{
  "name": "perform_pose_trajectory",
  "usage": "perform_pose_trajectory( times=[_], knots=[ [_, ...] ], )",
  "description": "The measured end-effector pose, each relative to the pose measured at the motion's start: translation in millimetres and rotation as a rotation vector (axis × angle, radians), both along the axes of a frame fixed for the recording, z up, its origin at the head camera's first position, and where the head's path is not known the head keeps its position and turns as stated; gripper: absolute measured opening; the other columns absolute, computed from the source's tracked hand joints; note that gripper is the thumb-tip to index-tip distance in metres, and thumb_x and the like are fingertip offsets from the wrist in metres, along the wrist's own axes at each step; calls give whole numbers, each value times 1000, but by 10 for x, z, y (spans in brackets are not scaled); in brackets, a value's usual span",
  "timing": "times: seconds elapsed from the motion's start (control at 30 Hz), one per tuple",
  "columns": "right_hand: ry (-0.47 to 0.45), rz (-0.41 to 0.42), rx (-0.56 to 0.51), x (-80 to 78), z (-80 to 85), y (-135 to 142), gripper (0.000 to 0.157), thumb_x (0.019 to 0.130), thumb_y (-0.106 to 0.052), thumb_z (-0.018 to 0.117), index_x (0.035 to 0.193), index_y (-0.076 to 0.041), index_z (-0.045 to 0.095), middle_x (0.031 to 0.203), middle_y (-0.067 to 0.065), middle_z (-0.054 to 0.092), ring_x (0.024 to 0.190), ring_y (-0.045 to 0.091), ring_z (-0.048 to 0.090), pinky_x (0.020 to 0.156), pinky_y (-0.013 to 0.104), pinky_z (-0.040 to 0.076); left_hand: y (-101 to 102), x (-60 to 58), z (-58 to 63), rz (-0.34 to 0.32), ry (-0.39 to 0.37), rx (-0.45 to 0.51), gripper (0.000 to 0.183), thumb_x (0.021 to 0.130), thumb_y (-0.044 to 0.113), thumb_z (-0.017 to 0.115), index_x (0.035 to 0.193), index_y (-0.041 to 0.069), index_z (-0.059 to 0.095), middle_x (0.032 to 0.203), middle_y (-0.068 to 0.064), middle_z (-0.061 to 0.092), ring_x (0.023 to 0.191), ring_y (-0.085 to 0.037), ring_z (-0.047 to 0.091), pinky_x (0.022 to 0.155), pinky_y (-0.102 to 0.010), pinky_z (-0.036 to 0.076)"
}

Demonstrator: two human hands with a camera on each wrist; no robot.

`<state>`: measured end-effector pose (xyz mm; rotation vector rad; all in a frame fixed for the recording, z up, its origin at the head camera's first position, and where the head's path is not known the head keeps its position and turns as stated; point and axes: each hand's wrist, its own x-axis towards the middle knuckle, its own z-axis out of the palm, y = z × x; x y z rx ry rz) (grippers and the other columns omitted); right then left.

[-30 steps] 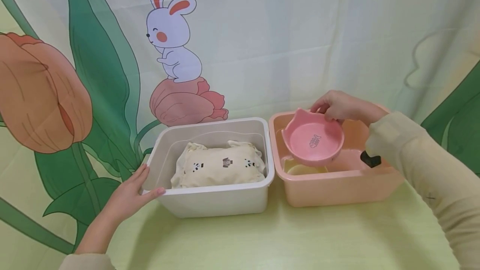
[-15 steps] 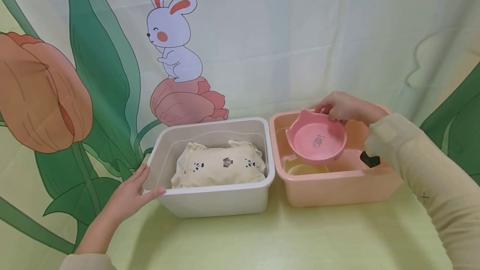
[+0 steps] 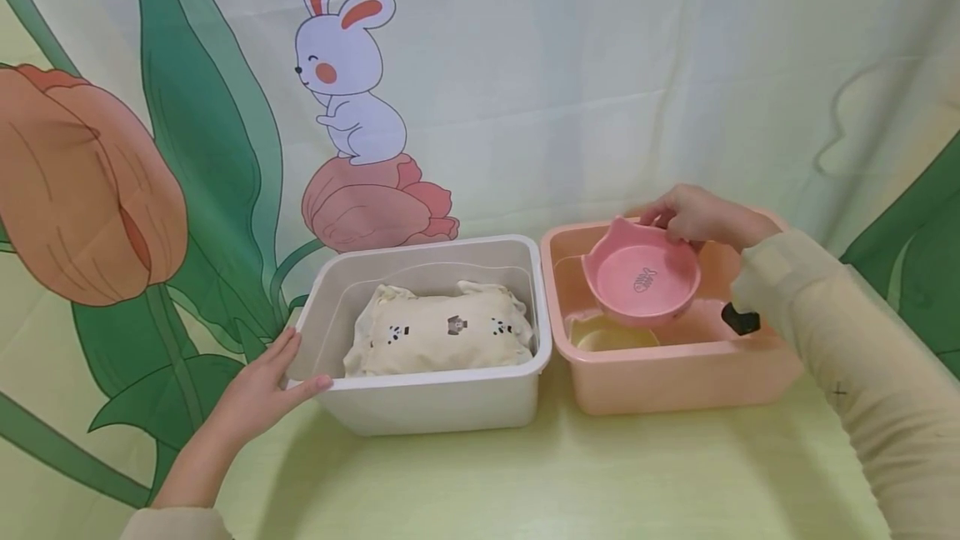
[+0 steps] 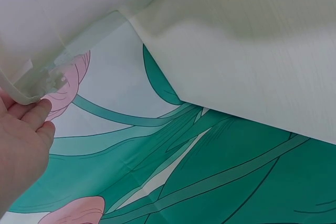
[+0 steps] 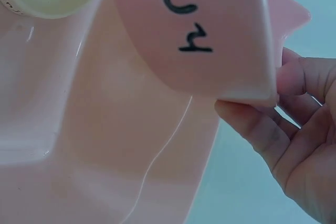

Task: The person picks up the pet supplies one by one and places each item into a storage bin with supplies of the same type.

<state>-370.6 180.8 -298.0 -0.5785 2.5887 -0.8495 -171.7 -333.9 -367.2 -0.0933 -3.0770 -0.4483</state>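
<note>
My right hand (image 3: 697, 215) pinches the ear side of a pink cat-shaped bowl (image 3: 643, 277), which hangs tilted over the peach bin (image 3: 675, 377) with its fishbone-printed inside toward me. In the right wrist view, the thumb and fingers grip the edge of this bowl (image 5: 205, 72), and black letters show on its outer wall. A pale yellow bowl (image 3: 615, 337) lies inside the peach bin, below the pink one. At the near left corner of a white bin (image 3: 427, 407), my left hand (image 3: 258, 394) holds the rim, thumb along the front and fingers down the side.
A cream cloth bundle (image 3: 450, 332) printed with animal faces fills part of the white bin. Both bins stand side by side on a pale green table (image 3: 480, 482). Right behind them rises a curtain (image 3: 487, 107) printed with a rabbit and tulips.
The pink bowl and my right hand have shifted slightly right over the peach bin. My left hand keeps its place on the white bin.
</note>
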Motion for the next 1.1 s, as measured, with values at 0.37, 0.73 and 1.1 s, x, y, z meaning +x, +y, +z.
perform_pose_trajectory(
  times=[0.37,0.73,1.1],
  knots=[
    [13,-27,-1,-73,-112,103,48,75,9,42,121,3,51,110,23,55,69,22,55,55,31,50,14,15,6,-3,3,-5,86,81,52,53,138,-5,21,145,-22,16,123,-48,29,90,-60,32],
    [-11,-56,-2,-128,-193,165,49,76,10,40,124,3,49,111,24,55,67,21,56,56,32,51,1,5,0,2,0,0,86,81,52,53,138,-4,20,145,-22,15,123,-48,28,91,-60,32],
    [-39,-75,3,-126,-234,255,50,77,9,38,126,5,45,114,24,52,66,21,54,55,30,48,11,7,22,0,13,-8,85,81,51,53,138,-4,22,145,-22,17,123,-48,28,91,-60,31]
  ],
)
